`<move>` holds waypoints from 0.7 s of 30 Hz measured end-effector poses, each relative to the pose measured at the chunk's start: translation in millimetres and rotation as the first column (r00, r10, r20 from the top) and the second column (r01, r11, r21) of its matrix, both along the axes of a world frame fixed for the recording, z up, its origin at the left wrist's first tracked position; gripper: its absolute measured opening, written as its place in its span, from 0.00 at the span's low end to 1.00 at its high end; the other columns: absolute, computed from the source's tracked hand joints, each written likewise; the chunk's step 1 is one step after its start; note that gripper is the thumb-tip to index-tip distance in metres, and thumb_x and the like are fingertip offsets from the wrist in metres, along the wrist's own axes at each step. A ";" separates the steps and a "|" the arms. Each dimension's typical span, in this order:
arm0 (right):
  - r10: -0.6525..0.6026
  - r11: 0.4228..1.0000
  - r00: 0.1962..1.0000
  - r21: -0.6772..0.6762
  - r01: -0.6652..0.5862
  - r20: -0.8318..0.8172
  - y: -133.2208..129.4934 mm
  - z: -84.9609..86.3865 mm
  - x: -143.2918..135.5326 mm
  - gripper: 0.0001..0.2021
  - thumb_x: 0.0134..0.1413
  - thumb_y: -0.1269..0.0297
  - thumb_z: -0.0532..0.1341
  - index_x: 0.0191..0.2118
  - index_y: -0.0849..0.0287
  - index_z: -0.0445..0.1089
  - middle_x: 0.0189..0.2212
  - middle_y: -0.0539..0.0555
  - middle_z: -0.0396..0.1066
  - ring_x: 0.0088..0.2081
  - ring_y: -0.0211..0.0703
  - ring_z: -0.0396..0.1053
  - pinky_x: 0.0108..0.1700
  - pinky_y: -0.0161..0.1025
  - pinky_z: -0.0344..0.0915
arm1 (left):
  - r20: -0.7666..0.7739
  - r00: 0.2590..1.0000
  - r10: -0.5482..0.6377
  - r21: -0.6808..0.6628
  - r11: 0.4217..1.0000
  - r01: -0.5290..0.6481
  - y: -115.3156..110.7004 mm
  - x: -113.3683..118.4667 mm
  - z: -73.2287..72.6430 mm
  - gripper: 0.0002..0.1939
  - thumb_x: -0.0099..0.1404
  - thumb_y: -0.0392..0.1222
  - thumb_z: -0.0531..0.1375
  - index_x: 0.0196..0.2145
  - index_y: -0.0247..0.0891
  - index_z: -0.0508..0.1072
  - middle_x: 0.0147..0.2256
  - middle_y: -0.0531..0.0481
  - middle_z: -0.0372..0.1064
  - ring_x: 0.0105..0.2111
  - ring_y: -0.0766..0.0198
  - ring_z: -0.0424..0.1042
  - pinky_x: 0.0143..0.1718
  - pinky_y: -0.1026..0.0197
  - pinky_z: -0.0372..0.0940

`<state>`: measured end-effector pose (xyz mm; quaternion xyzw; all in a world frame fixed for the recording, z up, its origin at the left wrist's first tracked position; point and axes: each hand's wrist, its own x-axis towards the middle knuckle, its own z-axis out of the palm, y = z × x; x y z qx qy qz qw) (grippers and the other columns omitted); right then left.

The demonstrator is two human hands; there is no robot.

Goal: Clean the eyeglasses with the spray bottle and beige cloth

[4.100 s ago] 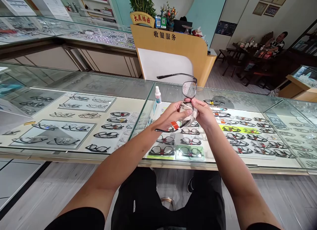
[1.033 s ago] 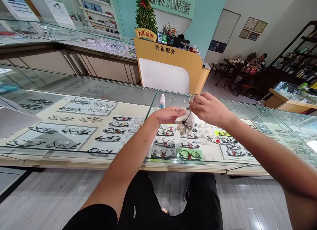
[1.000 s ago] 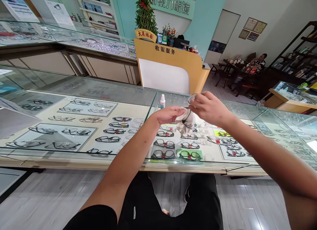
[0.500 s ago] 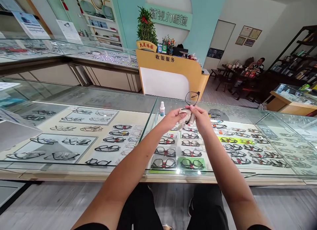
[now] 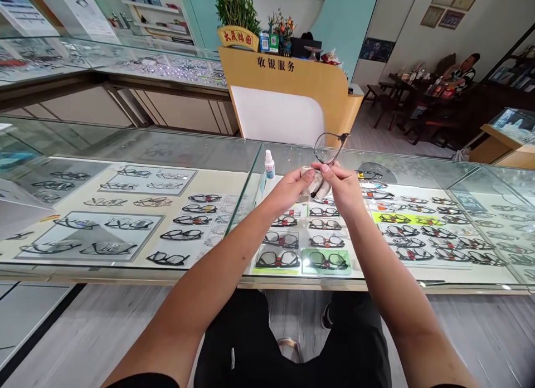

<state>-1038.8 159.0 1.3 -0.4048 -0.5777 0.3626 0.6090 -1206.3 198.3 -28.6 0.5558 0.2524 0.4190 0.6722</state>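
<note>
Both my hands meet above the glass display case (image 5: 246,221). My left hand (image 5: 296,186) is closed on a pale cloth (image 5: 307,174), which is bunched around the lower part of a pair of eyeglasses (image 5: 316,155). Fingers of my right hand (image 5: 340,183) pinch the eyeglasses near the middle of the frame. One round lens rim with dark thin edging sticks up above my hands, while the other rim is largely hidden by the cloth and fingers. A small white spray bottle (image 5: 270,166) with a blue label stands on the case top, left of my hands.
Rows of eyeglasses (image 5: 326,242) lie under the glass. A white card stand (image 5: 20,204) sits at the left. Beyond the case are a wooden cash counter (image 5: 288,70), more display cases at the left, and a seated person (image 5: 462,73) at a dark table, far right.
The view has tipped downward, so the room sits higher in the picture. My hands still hold the eyeglasses and cloth together; the eyeglasses are turned slightly.
</note>
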 end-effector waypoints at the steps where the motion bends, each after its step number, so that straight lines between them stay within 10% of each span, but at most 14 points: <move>1: -0.013 1.000 0.999 0.014 0.012 0.030 -0.6 1.0 0.0 0.20 0.57 0.36 0.73 0.41 0.45 0.89 0.33 0.52 0.75 0.45 0.50 0.69 0.57 0.51 0.68 | 0.003 1.000 0.020 -0.001 1.000 -0.020 -0.2 0.2 0.5 0.32 0.60 0.72 0.72 0.36 0.39 0.72 0.29 0.54 0.65 0.30 0.67 0.64 0.32 0.62 0.59; 6: -0.023 0.995 0.995 0.095 0.014 0.095 -1.3 2.8 -1.0 0.23 0.60 0.35 0.70 0.30 0.48 0.86 0.25 0.52 0.70 0.48 0.53 0.72 0.60 0.55 0.67 | -0.004 1.000 -0.010 -0.011 1.000 0.010 -4.1 -0.1 7.9 0.31 0.57 0.66 0.77 0.42 0.37 0.75 0.31 0.55 0.68 0.29 0.70 0.64 0.30 0.63 0.55; 12: -0.004 0.999 1.000 0.033 0.003 0.010 5.9 -4.3 1.4 0.21 0.57 0.35 0.72 0.43 0.45 0.89 0.33 0.51 0.70 0.43 0.47 0.69 0.51 0.49 0.70 | 0.004 1.000 -0.021 -0.021 1.000 0.021 -7.3 -0.5 11.9 0.36 0.50 0.57 0.82 0.50 0.38 0.76 0.33 0.55 0.71 0.31 0.69 0.68 0.33 0.64 0.58; 21: -0.046 0.999 0.998 -0.006 0.046 -0.049 13.5 -7.6 9.1 0.26 0.55 0.31 0.72 0.43 0.47 0.89 0.34 0.52 0.69 0.39 0.44 0.68 0.44 0.46 0.70 | -0.050 0.997 -0.064 0.077 0.995 0.068 -8.7 -0.2 12.0 0.35 0.63 0.69 0.71 0.57 0.41 0.78 0.36 0.51 0.74 0.33 0.66 0.71 0.36 0.63 0.64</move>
